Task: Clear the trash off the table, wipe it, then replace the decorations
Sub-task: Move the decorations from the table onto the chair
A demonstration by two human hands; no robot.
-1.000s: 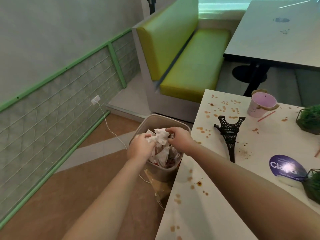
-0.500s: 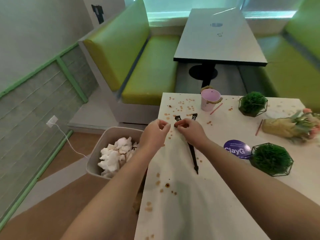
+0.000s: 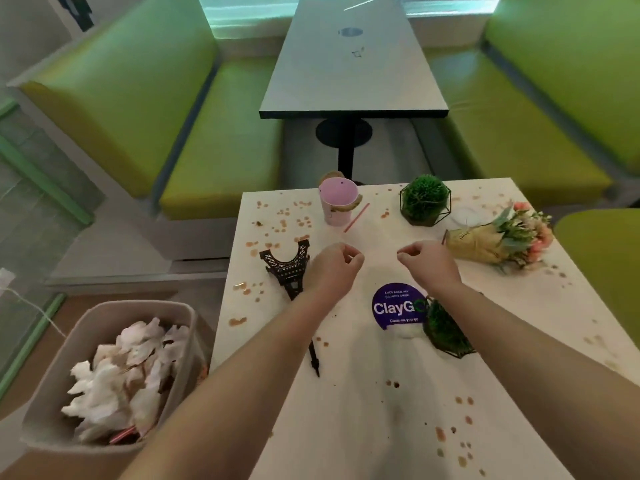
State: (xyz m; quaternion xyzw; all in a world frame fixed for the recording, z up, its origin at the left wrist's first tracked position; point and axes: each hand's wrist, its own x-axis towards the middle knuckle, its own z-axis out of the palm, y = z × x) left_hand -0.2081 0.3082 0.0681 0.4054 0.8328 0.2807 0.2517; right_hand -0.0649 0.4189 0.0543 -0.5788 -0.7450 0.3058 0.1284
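Note:
The white table (image 3: 363,420) is spotted with brown stains. My left hand (image 3: 334,268) and my right hand (image 3: 429,263) hover side by side over its middle, fingers curled, with nothing visible in either. A black Eiffel tower model (image 3: 289,271) lies flat just left of my left hand. Beyond the hands stand a pink cup (image 3: 337,202) with a red straw (image 3: 356,218) lying beside it, and a green plant in a wire frame (image 3: 425,199). A flower bouquet (image 3: 498,239) lies at the right. A purple ClayGo sign (image 3: 396,306) and a second wire-framed plant (image 3: 445,330) sit under my right forearm.
A beige bin (image 3: 62,351) full of crumpled tissues (image 3: 121,372) stands on the floor at the table's left edge. Green benches (image 3: 214,157) flank another table (image 3: 353,64) ahead. A white cable (image 3: 31,306) runs along the floor at the far left.
Both hands left the bin, where they pushed down tissues, and moved right over the table's middle. The view swung right with them, and the hands have drawn apart.

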